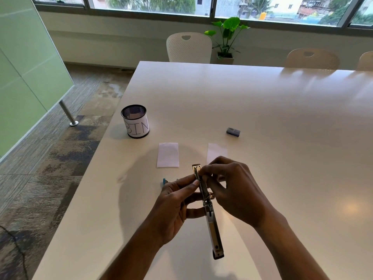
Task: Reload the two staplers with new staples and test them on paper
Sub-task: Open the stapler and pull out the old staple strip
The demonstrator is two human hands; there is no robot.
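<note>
A stapler [210, 215] is swung fully open and held above the table, its metal staple channel pointing away from me and its base hanging toward me. My left hand [173, 207] grips the channel from the left. My right hand [232, 188] pinches at the channel's far end; whether it holds staples is hidden by the fingers. Two small paper slips lie beyond the hands: one [168, 155] on the left, one [217, 151] partly behind my right hand. A small blue-grey staple box [233, 131] lies further right. A blue object [165, 181] peeks out behind my left hand.
A black mesh cup labelled BIN [135, 121] stands near the table's left edge [96, 158]. White chairs [188, 47] and a potted plant [227, 37] stand beyond the far edge. A green glass partition [24, 67] is on the left.
</note>
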